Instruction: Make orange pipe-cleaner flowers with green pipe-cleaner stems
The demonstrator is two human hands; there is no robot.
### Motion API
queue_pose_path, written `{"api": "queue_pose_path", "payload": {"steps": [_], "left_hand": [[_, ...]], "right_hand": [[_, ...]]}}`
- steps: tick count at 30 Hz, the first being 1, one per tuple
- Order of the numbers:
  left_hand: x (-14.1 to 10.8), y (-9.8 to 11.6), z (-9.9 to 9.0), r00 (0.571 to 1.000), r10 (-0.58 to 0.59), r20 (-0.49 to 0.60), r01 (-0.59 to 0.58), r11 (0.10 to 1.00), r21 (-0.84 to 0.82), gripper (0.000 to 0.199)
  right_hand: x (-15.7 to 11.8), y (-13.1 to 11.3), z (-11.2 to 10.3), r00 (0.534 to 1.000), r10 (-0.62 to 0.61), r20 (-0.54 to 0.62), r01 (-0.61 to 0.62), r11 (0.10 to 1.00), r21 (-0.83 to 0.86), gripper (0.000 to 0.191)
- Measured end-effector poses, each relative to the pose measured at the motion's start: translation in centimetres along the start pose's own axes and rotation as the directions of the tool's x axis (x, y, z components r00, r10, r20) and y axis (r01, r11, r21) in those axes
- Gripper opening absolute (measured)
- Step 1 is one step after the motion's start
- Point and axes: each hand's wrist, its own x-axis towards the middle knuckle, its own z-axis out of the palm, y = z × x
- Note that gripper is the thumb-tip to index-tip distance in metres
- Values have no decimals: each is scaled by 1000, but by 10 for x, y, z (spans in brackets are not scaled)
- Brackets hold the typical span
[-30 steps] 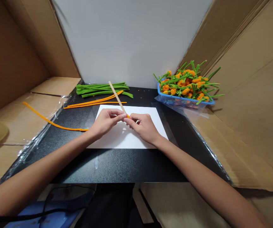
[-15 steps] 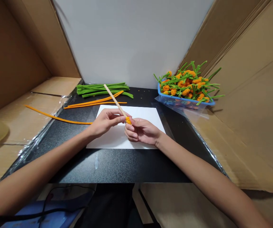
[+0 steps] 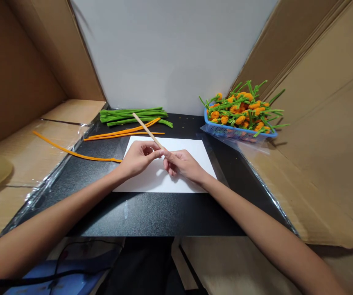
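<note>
Over a white sheet of paper, both hands meet at the lower end of a thin wooden stick that slants up to the left. My left hand has thumb and fingertips closed at the stick's end, and an orange pipe cleaner runs left from beneath this hand. My right hand pinches the stick's lower end between thumb and forefinger, its other fingers curled. The orange coil at that end is hidden by the fingers.
Green pipe cleaners and orange ones lie at the back left. A blue basket of orange and green pieces stands at the back right. Cardboard walls flank the black table.
The stick has tilted further left and its top is lower. My right hand has turned over the coil, which no longer shows. My left hand has barely moved.
</note>
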Motion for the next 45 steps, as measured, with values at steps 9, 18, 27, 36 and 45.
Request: {"api": "queue_pose_path", "payload": {"steps": [9, 18, 27, 36, 45], "left_hand": [[-2, 6, 2, 995, 101, 16, -98, 988, -120, 35], [-3, 2, 7, 995, -19, -101, 11, 996, -84, 41], [-4, 1, 10, 971, -142, -191, 144, 990, -4, 37], [-6, 4, 9, 993, -7, -121, 25, 988, 150, 36], [-3, 14, -5, 987, 102, 121, -82, 984, -159, 31]], "right_hand": [[-9, -17, 9, 952, 50, 301, -190, 868, 459, 64], [-5, -1, 8, 965, -102, -242, 52, 978, -204, 61], [-14, -17, -1, 842, -536, 67, 97, 28, -995, 41], [-10, -14, -2, 935, -349, -62, 179, 616, -767, 36], [-10, -11, 1, 962, 16, 271, -106, 942, 319, 44]]}}
